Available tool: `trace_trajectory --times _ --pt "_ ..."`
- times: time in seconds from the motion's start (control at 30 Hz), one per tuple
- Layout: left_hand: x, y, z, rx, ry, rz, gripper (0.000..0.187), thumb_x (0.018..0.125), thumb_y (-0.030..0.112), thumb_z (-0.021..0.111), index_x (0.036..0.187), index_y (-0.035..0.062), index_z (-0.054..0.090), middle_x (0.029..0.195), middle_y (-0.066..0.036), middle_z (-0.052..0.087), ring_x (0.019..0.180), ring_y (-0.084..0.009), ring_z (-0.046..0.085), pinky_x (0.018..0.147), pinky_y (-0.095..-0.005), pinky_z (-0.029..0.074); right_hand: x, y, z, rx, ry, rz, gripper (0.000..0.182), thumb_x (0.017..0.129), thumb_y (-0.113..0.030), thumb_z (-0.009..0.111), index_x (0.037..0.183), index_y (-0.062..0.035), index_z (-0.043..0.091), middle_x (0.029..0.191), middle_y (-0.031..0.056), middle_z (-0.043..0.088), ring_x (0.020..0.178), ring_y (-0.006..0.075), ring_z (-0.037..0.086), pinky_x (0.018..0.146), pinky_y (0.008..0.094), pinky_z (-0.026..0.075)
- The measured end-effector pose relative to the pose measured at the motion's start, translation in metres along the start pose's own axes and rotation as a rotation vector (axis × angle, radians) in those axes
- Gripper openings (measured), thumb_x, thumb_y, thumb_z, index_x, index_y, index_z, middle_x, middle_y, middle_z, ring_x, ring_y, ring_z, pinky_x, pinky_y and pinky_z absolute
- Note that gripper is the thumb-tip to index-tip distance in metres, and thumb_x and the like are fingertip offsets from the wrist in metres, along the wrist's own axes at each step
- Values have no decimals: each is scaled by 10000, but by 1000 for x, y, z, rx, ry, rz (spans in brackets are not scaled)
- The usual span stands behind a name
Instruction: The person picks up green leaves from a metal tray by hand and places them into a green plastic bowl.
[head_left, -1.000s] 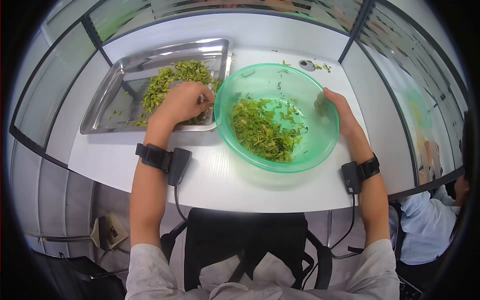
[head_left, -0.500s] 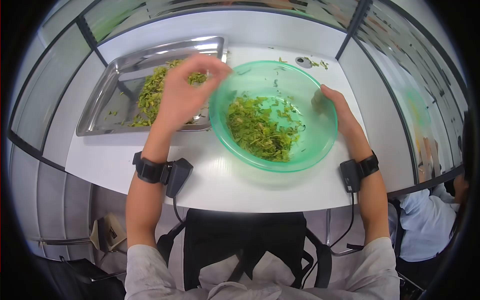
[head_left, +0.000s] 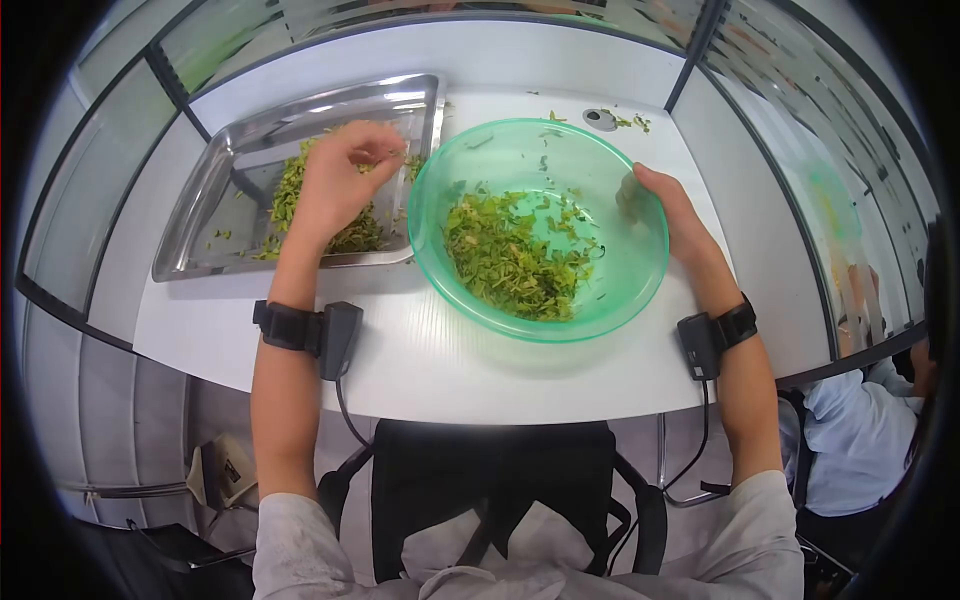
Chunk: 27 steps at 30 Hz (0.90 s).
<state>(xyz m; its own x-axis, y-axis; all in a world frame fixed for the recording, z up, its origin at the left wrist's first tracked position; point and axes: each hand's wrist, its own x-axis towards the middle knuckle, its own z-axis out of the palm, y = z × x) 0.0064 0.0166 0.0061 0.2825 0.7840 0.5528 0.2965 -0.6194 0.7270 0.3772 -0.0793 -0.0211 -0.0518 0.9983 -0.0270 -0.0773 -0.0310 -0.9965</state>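
Observation:
My left hand [head_left: 345,178] hovers over the metal tray [head_left: 190,215], its fingers curled together in a pinch; whatever may be between the fingertips is too small to make out. Beneath it, chopped green leaves [head_left: 355,235] lie in the tray. My right hand [head_left: 668,208] grips the right rim of the translucent green bowl [head_left: 625,290], thumb on the rim and fingers behind the wall. Inside the bowl, a heap of chopped leaves [head_left: 515,260] rests mostly on the left side, with scraps stuck to the far wall.
A round grommet [head_left: 600,120] with leaf scraps beside it is at the back of the white table [head_left: 420,370]. Partitions enclose the sides and back. A black chair [head_left: 490,500] is below the front edge. Another person's sleeve [head_left: 855,430] shows at lower right.
My left hand has moved left and slightly down, from beside the bowl's rim to over the tray. The bowl has shifted slightly left, with my right hand still on it.

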Motion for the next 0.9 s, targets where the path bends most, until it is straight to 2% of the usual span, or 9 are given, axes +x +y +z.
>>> trace_trajectory --times 0.07,0.1,0.17,0.27,0.43,0.6,0.7,0.8,0.9 --pt "-1 -5 -6 179 -259 -62 152 769 40 701 915 29 659 853 -35 643 792 -134 598 747 -281 487 -1 -2 1 -31 13 1 345 931 -355 543 929 -19 622 823 17 601 725 93 555 670 253 462" --pt "-3 -5 -8 179 -259 -63 152 769 40 701 915 29 659 853 -35 643 792 -134 598 747 -281 487 -1 -2 1 -31 12 1 345 931 -355 543 929 -19 622 823 17 601 725 93 555 670 253 462" --pt "-7 -2 -12 308 -586 -86 213 741 79 720 940 30 665 836 -57 641 763 -153 595 721 -297 485 -1 -2 2 -26 8 -8 350 929 -364 546 920 -22 622 823 19 602 728 97 557 673 256 463" --pt "-7 -2 -10 357 -617 -126 159 745 117 714 880 36 704 884 -90 681 801 -202 626 721 -325 493 -1 -1 1 -32 20 -2 354 926 -374 548 906 -28 619 821 21 601 729 97 554 672 256 460" --pt "-8 -8 -9 443 -581 -32 99 735 92 681 812 31 695 737 -121 676 662 -257 651 630 -349 506 -2 -2 3 -61 17 -4 359 928 -382 535 894 -33 610 804 19 587 727 103 541 677 261 450" --pt "-11 -10 -2 542 -566 40 137 715 149 667 776 27 678 731 -125 671 663 -281 643 641 -364 507 -4 -2 4 -44 39 10 357 929 -374 534 914 -24 607 800 10 585 716 94 537 653 254 451" --pt "-11 -2 -3 550 -528 6 171 709 177 676 795 28 682 726 -127 669 668 -284 641 648 -368 505 -1 -3 4 -36 30 14 348 927 -372 539 902 -32 608 794 6 582 703 87 534 633 250 448" --pt "-9 -3 0 549 -550 -41 331 694 204 706 987 56 661 742 -161 643 640 -288 613 612 -380 481 -1 -2 3 -30 21 -14 326 924 -367 549 873 -49 603 782 2 574 694 87 533 626 251 446" --pt "-11 -6 1 563 -556 -20 338 695 219 711 996 71 666 746 -165 640 636 -286 607 608 -377 478 -2 -2 3 -9 15 13 326 923 -367 552 867 -49 602 783 4 574 696 92 534 632 252 448"
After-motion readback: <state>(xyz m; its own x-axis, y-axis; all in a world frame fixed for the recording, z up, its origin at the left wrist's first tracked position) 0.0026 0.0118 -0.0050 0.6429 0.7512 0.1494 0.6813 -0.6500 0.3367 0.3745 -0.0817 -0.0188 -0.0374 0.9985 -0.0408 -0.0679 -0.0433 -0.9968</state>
